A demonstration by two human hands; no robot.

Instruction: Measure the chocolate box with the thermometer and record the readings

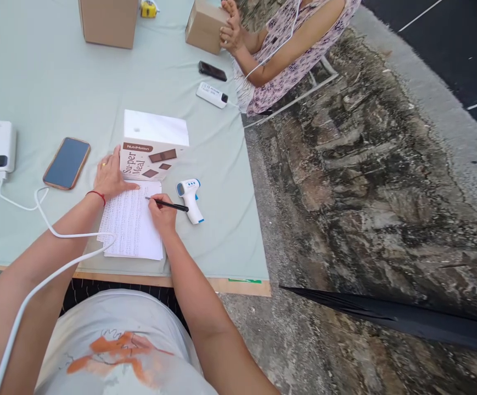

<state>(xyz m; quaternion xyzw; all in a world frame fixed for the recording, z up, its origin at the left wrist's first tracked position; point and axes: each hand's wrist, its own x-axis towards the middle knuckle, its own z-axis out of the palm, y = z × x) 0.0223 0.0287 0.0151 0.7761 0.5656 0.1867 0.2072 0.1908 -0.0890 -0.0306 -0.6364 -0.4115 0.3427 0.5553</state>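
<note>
Beside the NutriMotion box [156, 144], the left hand [110, 174] lies spread, thumb over text-covered sheets [129, 230]; the right hand [164, 215] grips a black pen [174, 206].

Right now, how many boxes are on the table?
3: NutriMotion box by the left hand, brown box at the top edge, smaller carton at the co-worker's hands.

Bright, diffuse daylight leaves faint shadows on the tablecloth [98, 93]; edges look stretched.

Tight gap btwn box [155, 145] & thermom. [190, 201]
</note>
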